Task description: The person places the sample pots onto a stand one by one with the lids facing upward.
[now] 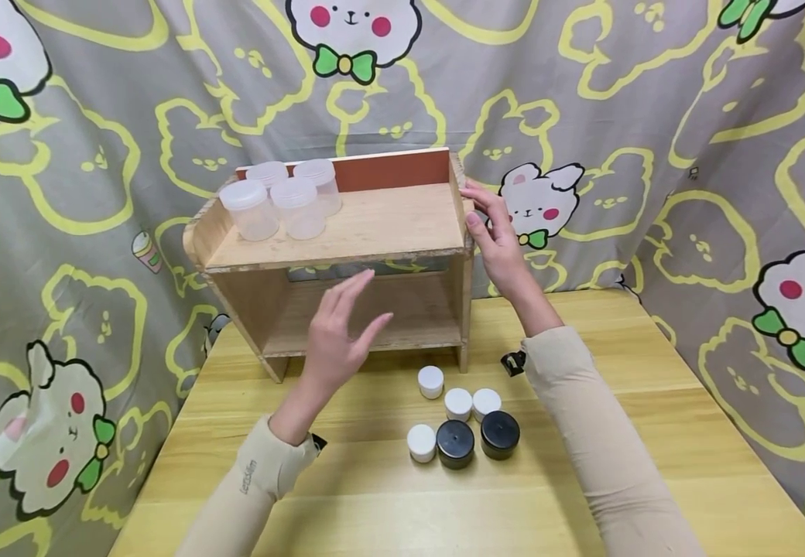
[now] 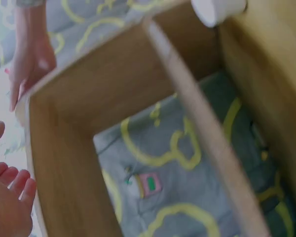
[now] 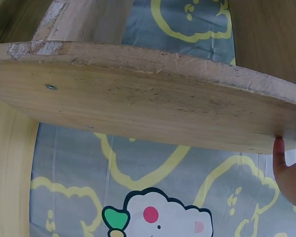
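Observation:
A small wooden shelf stands at the back of the table. My right hand rests on the upper part of its right side panel; in the right wrist view the fingertips touch that panel. The left hand hovers in front of the lower compartment, fingers extended and thumb apart, holding nothing. On the left part of the top board stand several translucent plastic jars with lids, grouped close together. In the left wrist view the left hand is beside the shelf's wooden edge.
On the table, in front of the shelf, are several small white-lidded jars and two black-lidded jars, grouped at the centre right. A patterned grey curtain hangs behind and on both sides.

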`<state>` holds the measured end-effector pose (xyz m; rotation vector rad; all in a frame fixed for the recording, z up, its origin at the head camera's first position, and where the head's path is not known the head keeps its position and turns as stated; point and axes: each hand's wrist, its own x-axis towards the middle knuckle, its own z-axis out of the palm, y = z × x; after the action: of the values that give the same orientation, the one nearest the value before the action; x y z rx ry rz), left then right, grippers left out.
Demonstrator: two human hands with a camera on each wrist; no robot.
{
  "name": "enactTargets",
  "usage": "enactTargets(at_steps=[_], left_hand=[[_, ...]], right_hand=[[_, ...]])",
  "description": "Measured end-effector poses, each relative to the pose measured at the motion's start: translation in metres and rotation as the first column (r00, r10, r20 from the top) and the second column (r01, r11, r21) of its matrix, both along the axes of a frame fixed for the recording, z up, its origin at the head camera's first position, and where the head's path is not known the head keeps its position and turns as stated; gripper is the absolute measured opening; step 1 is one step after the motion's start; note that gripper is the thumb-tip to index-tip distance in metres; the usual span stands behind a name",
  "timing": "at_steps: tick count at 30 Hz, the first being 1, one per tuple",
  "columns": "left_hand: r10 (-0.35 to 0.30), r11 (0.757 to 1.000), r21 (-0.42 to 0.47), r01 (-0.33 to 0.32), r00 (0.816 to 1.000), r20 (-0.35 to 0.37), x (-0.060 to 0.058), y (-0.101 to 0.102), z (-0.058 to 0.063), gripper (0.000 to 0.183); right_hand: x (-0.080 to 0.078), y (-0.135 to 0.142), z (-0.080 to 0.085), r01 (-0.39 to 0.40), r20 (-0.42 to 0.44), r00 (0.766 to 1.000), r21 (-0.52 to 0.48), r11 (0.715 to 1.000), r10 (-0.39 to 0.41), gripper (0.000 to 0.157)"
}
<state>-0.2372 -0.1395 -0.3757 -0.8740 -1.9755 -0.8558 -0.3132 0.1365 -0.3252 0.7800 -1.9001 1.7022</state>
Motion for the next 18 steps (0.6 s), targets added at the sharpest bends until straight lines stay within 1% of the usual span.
enactTargets(at_steps=[3,5,7,9,10,11,13,16,18], left_hand=[[-0.048,0.997,-0.053,0.051,0.997,0.062,0.007,0.005,-0.014,0.071],[-0.075,0.992,-0.095,0.086,0.990,0.118,0.012,0.008,-0.022,0.071],[-0.098,0.983,-0.138,0.123,0.979,0.179,0.016,0.009,-0.031,0.071],[-0.115,0.971,-0.176,0.162,0.962,0.249,0.020,0.010,-0.040,0.071],[-0.121,0.963,-0.197,0.183,0.949,0.291,0.022,0.009,-0.044,0.071],[-0.127,0.954,-0.215,0.207,0.933,0.336,0.024,0.009,-0.048,0.071],[-0.136,0.934,-0.245,0.260,0.893,0.430,0.028,0.007,-0.056,0.070],[-0.144,0.896,-0.275,0.349,0.815,0.562,0.033,0.005,-0.066,0.068],[-0.148,0.869,-0.289,0.401,0.770,0.621,0.036,0.005,-0.072,0.067]], right_hand=[[0.007,-0.002,0.006,0.004,0.005,1.000,0.006,1.000,-0.004,0.039],[0.010,-0.003,0.007,0.010,0.003,1.000,0.005,1.000,-0.010,0.039],[0.007,-0.002,0.005,0.015,0.006,1.000,0.003,1.000,-0.015,0.040],[0.004,-0.001,0.003,0.017,0.008,1.000,0.003,1.000,-0.017,0.040],[0.001,0.000,0.001,0.015,0.003,1.000,0.003,1.000,-0.015,0.040],[-0.001,0.000,-0.001,0.015,0.002,1.000,0.004,1.000,-0.015,0.040],[-0.005,0.001,-0.003,0.014,-0.008,1.000,0.009,1.000,-0.014,0.040],[-0.008,0.002,-0.005,0.006,-0.021,1.000,0.007,1.000,-0.006,0.039],[-0.009,0.002,-0.006,0.006,-0.029,1.000,0.002,1.000,-0.006,0.039]])
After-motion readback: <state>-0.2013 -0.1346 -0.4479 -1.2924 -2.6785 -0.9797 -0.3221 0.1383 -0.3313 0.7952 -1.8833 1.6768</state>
